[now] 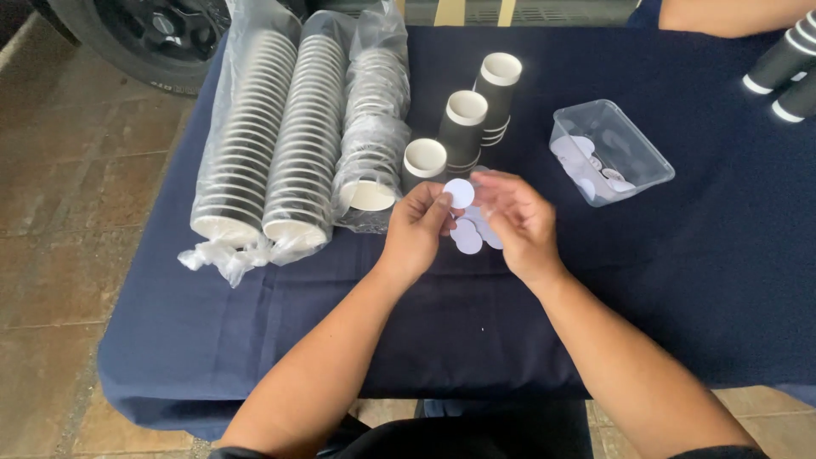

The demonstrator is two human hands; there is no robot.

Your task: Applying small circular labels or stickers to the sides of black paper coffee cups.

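Overhead, a table (pixel 697 280) draped in dark blue cloth filled the view. At its left edge lay three long cup stacks (pixel 297 136) in clear plastic wrap, rims toward the viewer. Just right of them stood three short stacks of black cups (pixel 463 127), white inside, in a slanting row directly beyond the hands. A clear tub (pixel 610 151) holding more white discs sat to the right, well apart from the hands. At the far right corner lay more black cups (pixel 786 72) on their sides, and another person's arm (pixel 731 15) crossed the top edge.

The left hand (pixel 416 229) was closed, pinching a white disc (pixel 459 193) between thumb and fingertips, held up just above the cloth. The right hand (pixel 518 221) was loosely curled beside it, fingertips touching or nearly touching the same disc; whether it gripped could not be told. A few loose discs (pixel 469 236) lay on the cloth under and between the two hands.

Bare cloth spread between the hands and the near table edge, and to the right below the tub. Brown floor tiles (pixel 68 212) showed on the left.
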